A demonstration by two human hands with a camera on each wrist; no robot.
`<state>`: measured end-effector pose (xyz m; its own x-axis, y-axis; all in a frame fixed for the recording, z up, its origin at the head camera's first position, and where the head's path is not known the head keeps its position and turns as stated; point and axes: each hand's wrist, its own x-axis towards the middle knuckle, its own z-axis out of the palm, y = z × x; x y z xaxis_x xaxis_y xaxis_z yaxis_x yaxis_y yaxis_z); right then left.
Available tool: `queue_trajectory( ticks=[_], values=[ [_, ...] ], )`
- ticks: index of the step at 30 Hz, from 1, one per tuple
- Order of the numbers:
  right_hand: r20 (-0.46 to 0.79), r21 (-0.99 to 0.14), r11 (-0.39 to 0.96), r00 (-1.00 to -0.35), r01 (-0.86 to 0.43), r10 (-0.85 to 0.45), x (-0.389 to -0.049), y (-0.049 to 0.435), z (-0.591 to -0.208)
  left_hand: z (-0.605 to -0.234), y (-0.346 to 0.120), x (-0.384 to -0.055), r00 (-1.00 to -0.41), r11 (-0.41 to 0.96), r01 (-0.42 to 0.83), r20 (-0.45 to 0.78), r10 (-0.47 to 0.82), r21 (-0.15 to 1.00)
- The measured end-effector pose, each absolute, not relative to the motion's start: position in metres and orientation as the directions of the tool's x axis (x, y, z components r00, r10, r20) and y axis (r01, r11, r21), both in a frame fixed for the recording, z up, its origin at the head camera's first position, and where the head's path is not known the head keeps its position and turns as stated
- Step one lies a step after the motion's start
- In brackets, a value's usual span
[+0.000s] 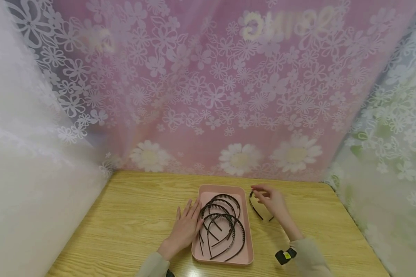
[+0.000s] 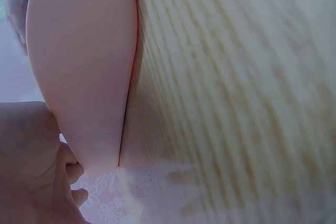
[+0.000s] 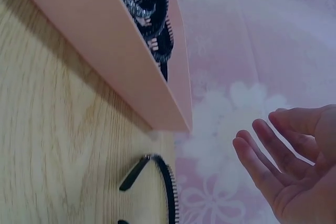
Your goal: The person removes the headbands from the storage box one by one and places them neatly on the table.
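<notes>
A pink tray [image 1: 222, 186] holds several black toothed headbands [image 1: 244, 232] that overlap one another. My left hand [image 1: 186, 227] rests against the tray's left side, its fingers extended along the rim; in the left wrist view this hand [image 2: 31, 166] is beside the tray wall [image 2: 84, 61]. To the right of the tray, a single black headband [image 1: 255, 211] lies on the table, ends toward me. Over its curved part hovers my right hand [image 1: 272, 200]. The right wrist view has that hand [image 3: 294, 166] with loosely bent fingers, apart from the headband [image 3: 170, 187].
The wood-grain table [image 1: 142, 215] carries the tray near its middle. Behind it hangs a pink floral curtain [image 1: 194, 96], with a pale sheet [image 1: 38, 184] at the left and a leafy floral one [image 1: 395, 154] at the right. A black strap device [image 1: 286, 256] is on the right wrist.
</notes>
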<state>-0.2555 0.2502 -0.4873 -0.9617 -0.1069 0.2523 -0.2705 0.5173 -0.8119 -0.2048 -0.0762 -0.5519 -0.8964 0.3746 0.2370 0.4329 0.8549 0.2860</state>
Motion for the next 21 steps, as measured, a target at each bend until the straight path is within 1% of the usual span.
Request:
queue_trajectory(
  ticks=[3, 6, 9, 15, 21],
  values=[
    [0.261, -0.799, 0.521, -0.954, -0.300, -0.149, -0.250, 0.241, -0.484, -0.551, -0.076, -0.204, -0.896, 0.854, 0.433, 0.237, 0.375, 0.289],
    [0.261, -0.769, 0.553, -0.947, -0.321, -0.187, -0.246, 0.232, -0.483, -0.550, -0.077, -0.204, -0.896, 0.851, 0.435, 0.239, 0.375, 0.294],
    [0.235, -0.746, 0.587, -0.949, -0.314, -0.210, -0.243, 0.225, -0.485, -0.550, -0.076, -0.204, -0.896, 0.849, 0.435, 0.239, 0.375, 0.300],
    [0.214, -0.689, 0.640, -0.939, -0.340, -0.269, -0.237, 0.214, -0.491, -0.549, -0.076, -0.203, -0.896, 0.849, 0.434, 0.240, 0.373, 0.302],
    [0.208, -0.652, 0.661, -0.926, -0.372, -0.316, -0.231, 0.202, -0.494, -0.550, -0.076, -0.204, -0.896, 0.848, 0.434, 0.241, 0.373, 0.304]
  ],
)
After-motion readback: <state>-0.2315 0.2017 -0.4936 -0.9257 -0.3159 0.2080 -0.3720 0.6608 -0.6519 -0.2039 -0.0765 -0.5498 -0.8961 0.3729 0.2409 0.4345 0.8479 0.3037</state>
